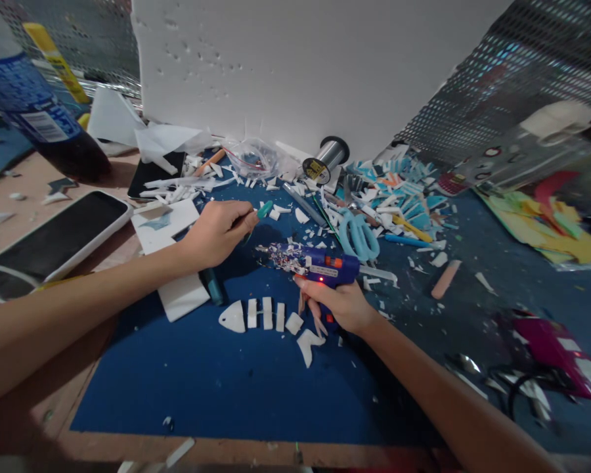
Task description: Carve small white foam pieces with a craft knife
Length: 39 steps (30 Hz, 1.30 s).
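Note:
My right hand [342, 303] is wrapped around the handle of a blue hot glue gun [320, 261]. Its nozzle points left, coated with bits of scrap, and a clear glue stick [379, 274] sticks out the back. My left hand [221, 233] pinches a small teal-green piece [264, 210], just above and left of the nozzle; its kind is unclear. Below the gun, white foam pieces lie in a fish-skeleton row on the blue mat [217, 394]: a head [233, 316] with a hole, several strips [267, 313] and a forked tail [308, 345].
Light-blue scissors [358, 235], a wire spool [326, 159] and a heap of foam scraps [398, 197] lie behind the glue gun. Leftward are a phone [64, 236] and a cola bottle [42, 118]. A magenta device [556, 355] sits at right. A white foam board [295, 66] stands behind.

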Tool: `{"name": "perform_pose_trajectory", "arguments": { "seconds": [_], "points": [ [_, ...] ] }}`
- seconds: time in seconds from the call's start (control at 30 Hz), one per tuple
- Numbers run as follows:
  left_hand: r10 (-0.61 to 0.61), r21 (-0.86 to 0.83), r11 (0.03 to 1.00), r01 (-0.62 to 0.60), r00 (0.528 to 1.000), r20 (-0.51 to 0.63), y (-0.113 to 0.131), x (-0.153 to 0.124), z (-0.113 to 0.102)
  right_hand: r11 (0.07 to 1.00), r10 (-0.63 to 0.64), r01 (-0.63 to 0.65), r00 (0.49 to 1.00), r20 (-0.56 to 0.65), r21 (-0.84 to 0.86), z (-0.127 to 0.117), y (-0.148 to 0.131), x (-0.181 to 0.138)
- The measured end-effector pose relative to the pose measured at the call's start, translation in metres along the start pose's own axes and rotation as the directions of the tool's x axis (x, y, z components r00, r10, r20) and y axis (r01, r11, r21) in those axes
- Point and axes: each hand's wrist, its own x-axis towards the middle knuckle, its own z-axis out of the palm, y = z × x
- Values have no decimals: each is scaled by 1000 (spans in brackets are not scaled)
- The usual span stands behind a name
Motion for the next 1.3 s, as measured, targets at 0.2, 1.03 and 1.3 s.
{"name": "perform_pose_trajectory", "arguments": {
  "seconds": [0.2, 1.03, 1.3],
  "points": [
    [-2, -6, 1000, 2, 1000, 6, 0, 0, 0, 1000, 4, -5, 1000, -4, -25, 1, -2, 0],
    [14, -8, 1000, -14, 1000, 24, 2, 0, -1, 1000, 17, -17, 1000, -11, -24, 1, -1, 1],
    [19, -3, 1000, -19, 1000, 24, 2, 0, -1, 999, 13, -13, 1000, -7, -31, 1, -1, 2]
  ]
}}
